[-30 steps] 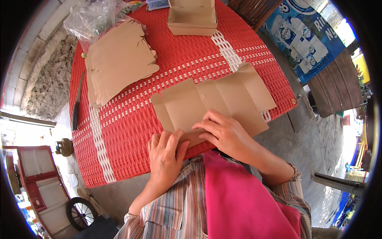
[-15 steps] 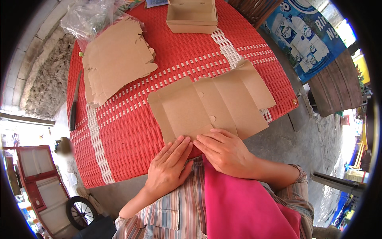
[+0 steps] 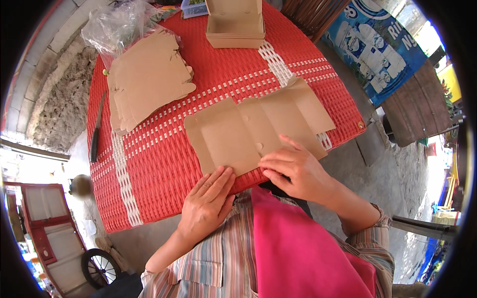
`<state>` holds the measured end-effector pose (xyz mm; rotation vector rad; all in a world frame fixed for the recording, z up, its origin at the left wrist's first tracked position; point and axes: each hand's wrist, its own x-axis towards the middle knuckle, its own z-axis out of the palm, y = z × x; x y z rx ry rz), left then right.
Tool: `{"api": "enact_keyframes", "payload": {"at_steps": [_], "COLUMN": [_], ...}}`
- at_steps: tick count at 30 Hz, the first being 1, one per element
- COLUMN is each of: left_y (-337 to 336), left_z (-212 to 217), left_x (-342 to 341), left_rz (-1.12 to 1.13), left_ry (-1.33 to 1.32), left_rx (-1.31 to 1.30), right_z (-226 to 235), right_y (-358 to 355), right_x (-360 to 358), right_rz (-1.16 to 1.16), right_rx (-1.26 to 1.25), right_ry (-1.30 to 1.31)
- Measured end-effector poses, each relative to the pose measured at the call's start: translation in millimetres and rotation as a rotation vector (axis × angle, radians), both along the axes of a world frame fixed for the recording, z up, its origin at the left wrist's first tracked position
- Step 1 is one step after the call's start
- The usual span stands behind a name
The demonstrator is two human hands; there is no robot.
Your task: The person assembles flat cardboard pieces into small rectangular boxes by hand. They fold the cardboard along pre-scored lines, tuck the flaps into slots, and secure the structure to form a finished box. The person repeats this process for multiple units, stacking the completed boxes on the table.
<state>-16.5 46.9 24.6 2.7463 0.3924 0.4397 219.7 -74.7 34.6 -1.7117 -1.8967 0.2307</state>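
A creased, unfolded brown cardboard box blank [image 3: 226, 136] lies near the front edge of the red woven table, its right end curling up. My left hand [image 3: 208, 198] rests flat on its near left corner, fingers stretched out side by side. At the blank's near edge, right of the left hand, my right hand [image 3: 298, 171] has its thumb and bent fingers closed on the cardboard, with one finger raised. Part of the near edge is hidden under this hand.
A stack of flat cardboard blanks [image 3: 149, 79] lies at the far left beside a clear plastic bag [image 3: 112, 32]. A dark-handled knife [image 3: 95, 136] lies at the table's left edge. An open folded box [image 3: 236, 39] stands at the back, near a blue plastic container [image 3: 194, 9].
My right hand has lifted from lying flat, shifted right and curled its fingers at the near edge. The left hand stays on the near left corner. The view has shifted slightly.
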Motion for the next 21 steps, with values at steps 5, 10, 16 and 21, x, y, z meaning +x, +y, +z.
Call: {"api": "enact_keyframes", "payload": {"at_steps": [5, 10, 16, 21], "left_y": [17, 20, -12, -10], "left_z": [3, 5, 19, 14], "left_x": [-30, -64, -36, 11], "left_rz": [0.074, 0.138, 0.241, 0.045], "left_ry": [0.001, 0.049, -0.072, -0.052], "left_rx": [0.010, 0.070, 0.231, 0.104], "right_z": [16, -7, -4, 21], "right_y": [-12, -12, -7, 6], "right_x": [9, -5, -18, -15], "right_rz": [0.013, 0.119, 0.146, 0.230], "right_rx": [0.001, 0.007, 0.043, -0.097], "right_ry": [-0.103, -0.247, -0.317, -0.423]}}
